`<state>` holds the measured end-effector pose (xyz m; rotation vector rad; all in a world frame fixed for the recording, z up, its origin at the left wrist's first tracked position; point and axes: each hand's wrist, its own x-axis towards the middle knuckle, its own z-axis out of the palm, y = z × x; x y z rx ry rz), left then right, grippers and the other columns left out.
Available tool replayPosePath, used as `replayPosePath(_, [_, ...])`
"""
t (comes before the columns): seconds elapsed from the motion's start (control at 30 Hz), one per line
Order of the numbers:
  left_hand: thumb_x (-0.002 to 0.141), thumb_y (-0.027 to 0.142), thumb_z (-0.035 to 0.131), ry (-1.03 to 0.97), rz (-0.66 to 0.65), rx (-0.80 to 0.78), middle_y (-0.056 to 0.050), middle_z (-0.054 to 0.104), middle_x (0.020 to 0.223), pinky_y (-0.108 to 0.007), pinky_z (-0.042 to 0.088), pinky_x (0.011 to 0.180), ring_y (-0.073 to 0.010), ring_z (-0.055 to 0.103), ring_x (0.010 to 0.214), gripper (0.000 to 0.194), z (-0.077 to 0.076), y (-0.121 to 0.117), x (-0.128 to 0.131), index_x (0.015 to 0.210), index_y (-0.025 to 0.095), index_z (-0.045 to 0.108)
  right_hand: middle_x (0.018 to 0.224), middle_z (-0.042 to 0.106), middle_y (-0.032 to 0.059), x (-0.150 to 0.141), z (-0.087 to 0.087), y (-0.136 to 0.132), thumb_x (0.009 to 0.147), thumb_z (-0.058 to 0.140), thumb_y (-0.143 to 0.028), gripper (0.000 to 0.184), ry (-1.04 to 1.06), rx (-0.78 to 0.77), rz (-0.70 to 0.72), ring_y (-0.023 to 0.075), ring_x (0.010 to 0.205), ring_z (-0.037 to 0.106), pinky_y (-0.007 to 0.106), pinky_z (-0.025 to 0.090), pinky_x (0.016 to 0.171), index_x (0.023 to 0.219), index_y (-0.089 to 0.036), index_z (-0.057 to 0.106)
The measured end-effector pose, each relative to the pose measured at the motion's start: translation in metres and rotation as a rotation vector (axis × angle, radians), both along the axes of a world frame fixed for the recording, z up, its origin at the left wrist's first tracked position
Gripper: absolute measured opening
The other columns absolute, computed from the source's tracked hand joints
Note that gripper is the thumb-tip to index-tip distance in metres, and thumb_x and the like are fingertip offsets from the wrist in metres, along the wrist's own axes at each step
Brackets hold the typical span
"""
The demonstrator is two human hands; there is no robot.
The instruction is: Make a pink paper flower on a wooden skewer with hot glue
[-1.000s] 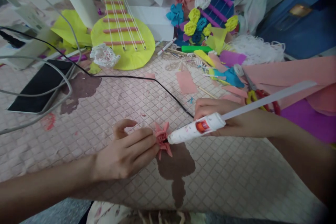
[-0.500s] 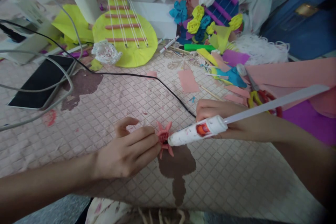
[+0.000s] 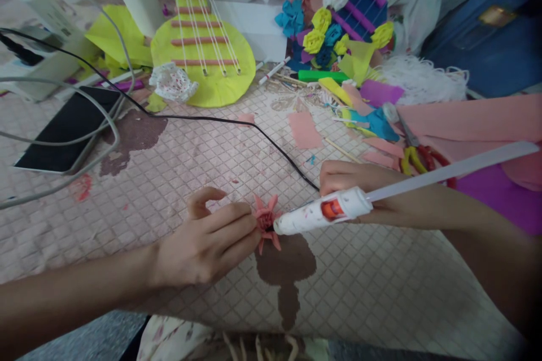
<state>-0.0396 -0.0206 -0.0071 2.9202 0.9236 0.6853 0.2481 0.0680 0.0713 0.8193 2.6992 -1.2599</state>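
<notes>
In the head view, a small pink paper flower (image 3: 266,220) with pointed petals is pinched by the fingertips of my left hand (image 3: 207,237). My right hand (image 3: 339,177) is closed round a white glue gun (image 3: 309,217), its grip hidden behind the barrel and fingers. The dark nozzle sits at the flower's centre; whether it touches the paper I cannot tell. From the gun's rear a long translucent glue stick (image 3: 453,172) juts to the right, above my right forearm.
A black cord (image 3: 203,119) crosses the quilted table cover (image 3: 203,152) toward my right hand. At the left lies a phone (image 3: 68,130) under grey cable. Behind stand a yellow paper guitar (image 3: 203,84) and coloured paper flowers (image 3: 315,39). Scissors (image 3: 417,152) and paper scraps are at the right.
The glue gun has shifted slightly right in the picture and rolled a little, showing more of its orange window. My left hand still pinches the flower in nearly the same place.
</notes>
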Motion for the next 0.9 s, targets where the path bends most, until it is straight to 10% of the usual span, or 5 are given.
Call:
replayPosePath(0.4, [0.096,0.009,0.036,-0.005,-0.033,0.066,0.002,0.068,0.088,-0.035,0.032,0.088,-0.0137,0.059,0.094,0.025,0.02,0.011,0.006,0.096,0.019,0.059,0.089,0.055,0.0025,0.005,0.004,0.004,0.091,0.052,-0.035,0.016,0.031,-0.052,-0.025,0.014,0.077,0.053,0.026,0.04,0.067,0.093,-0.021,0.06])
replayPosePath(0.9, [0.086,0.023,0.061,-0.224,0.1,-0.415,0.003,0.066,0.089,-0.036,0.03,0.083,-0.0143,0.056,0.085,0.001,0.019,0.015,0.017,0.086,0.023,0.06,0.082,0.058,0.0011,0.014,-0.006,0.015,0.087,0.057,-0.031,0.01,0.185,0.059,-0.104,0.0135,0.074,0.056,0.027,0.044,0.063,0.093,-0.023,0.061])
